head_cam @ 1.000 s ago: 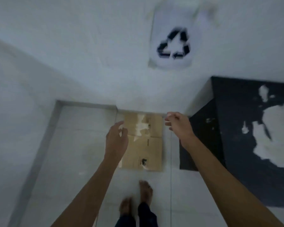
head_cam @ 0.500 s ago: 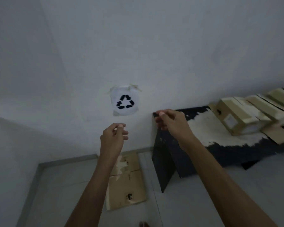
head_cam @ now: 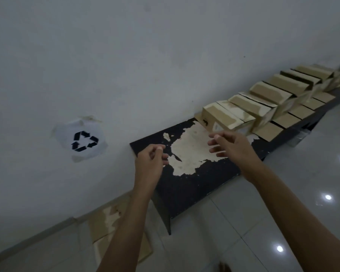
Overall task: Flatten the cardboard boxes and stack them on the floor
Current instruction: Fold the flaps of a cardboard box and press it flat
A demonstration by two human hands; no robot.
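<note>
Several brown cardboard boxes (head_cam: 267, 101) stand in a leaning row on a black table (head_cam: 194, 183) against the white wall, the nearest box (head_cam: 220, 116) at the row's left end. A flattened cardboard box (head_cam: 106, 230) lies on the tiled floor by the wall, partly hidden behind my left forearm. My left hand (head_cam: 149, 163) hovers over the table's left end, fingers loosely curled, holding nothing. My right hand (head_cam: 232, 148) reaches over the table just short of the nearest box, fingers relaxed and empty.
A paper with a black recycling sign (head_cam: 82, 141) is taped to the wall left of the table. The table's black top has a large worn pale patch (head_cam: 190, 154). Glossy grey floor tiles (head_cam: 283, 222) with light reflections spread to the right.
The view has swung up and right from the flattened box on the floor to the table. Both empty hands have moved toward the row of boxes, which now shows in full.
</note>
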